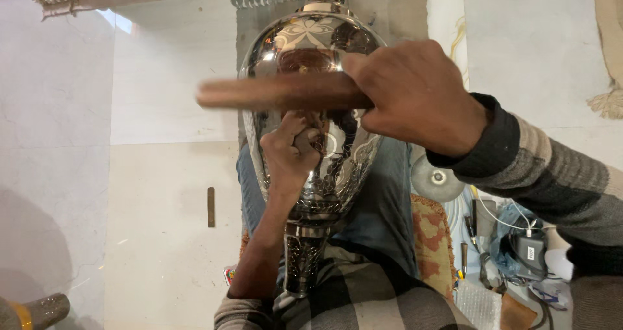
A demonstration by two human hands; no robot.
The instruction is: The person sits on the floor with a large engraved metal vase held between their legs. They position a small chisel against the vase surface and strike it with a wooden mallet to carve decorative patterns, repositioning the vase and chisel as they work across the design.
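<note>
A large shiny metal vase with engraved flower patterns lies across my lap, its neck toward me. My left hand rests on the vase's belly, fingers closed around a small engraving tool whose tip touches the metal. My right hand grips a brown wooden stick, blurred from motion, held crosswise just above the left hand and the tool. The stick's far end points left.
Pale floor tiles spread to the left, with a small dark metal bar lying on them. A round metal disc, cables, tools and a small black device crowd the right. A patterned cushion sits under my leg.
</note>
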